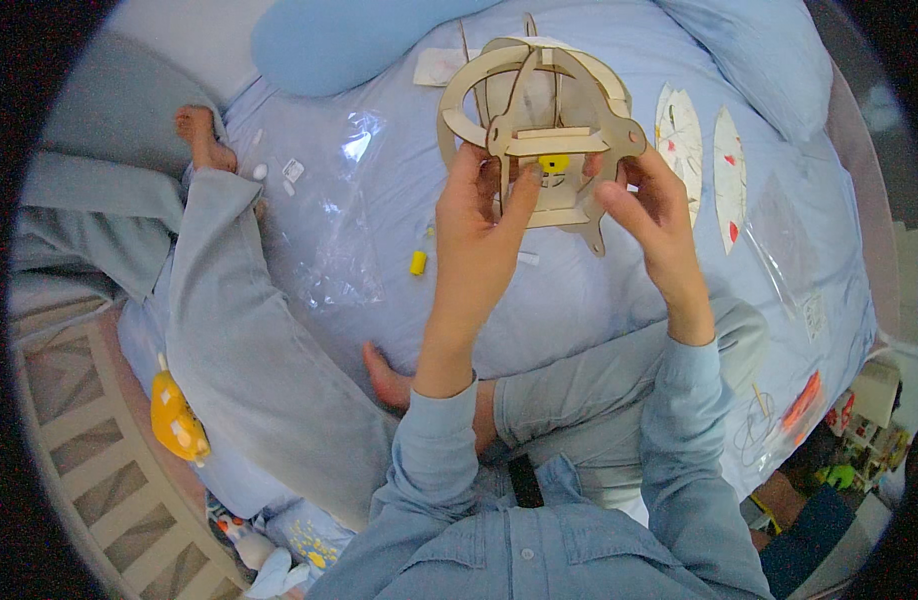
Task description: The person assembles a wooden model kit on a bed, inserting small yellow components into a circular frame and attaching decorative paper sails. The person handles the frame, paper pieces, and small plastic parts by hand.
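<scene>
Both hands hold up a light wooden frame (554,147) of thin, curved cut pieces, shaped like a rounded cage or lantern. My left hand (479,220) closes on its lower left side, thumb against the front opening. On the lower right side is my right hand (664,225), fingers curled behind a curved piece and thumb apart from the fingers. Inside the frame, low between the hands, sits a small yellow part (553,162) with a dark dot. Some fingertips are hidden behind the wood.
Clear plastic packaging (344,210) and a small yellow cylinder (419,263) lie on the blue bedsheet at left. White leaf-shaped panels (729,180) with red marks lie at right, near an orange item (801,402). A yellow toy (177,415) rests by the slatted rail (89,435).
</scene>
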Tool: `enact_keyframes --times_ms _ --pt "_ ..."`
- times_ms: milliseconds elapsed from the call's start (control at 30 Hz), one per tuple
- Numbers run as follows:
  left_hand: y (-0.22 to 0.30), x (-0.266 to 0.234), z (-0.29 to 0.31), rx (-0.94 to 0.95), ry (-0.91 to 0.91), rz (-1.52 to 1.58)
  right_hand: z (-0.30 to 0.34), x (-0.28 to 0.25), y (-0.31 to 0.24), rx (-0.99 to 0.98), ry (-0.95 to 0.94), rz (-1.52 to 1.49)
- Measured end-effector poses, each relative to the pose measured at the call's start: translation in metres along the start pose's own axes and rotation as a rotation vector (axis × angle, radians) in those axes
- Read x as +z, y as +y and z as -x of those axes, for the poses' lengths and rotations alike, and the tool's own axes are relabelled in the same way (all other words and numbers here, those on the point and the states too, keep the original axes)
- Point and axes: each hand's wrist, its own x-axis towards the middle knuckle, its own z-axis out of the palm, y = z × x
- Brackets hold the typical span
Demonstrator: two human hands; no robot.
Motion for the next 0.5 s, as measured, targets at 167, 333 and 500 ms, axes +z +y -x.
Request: enact_keyframes --times_ms 167,333,500 --pt "-0.007 -0.001 0.0 0.052 -0.042 -0.081 0.004 0.024 0.006 0.059 0.163 0.033" --pt "0.0 -0.001 0.001 0.034 -0.022 -0.142 0.005 0.026 0.011 0.032 0.179 -0.003" --pt "-0.008 -0.006 0.001 0.059 -0.013 -0.157 0.007 0.03 0.01 0.042 0.185 -0.026"
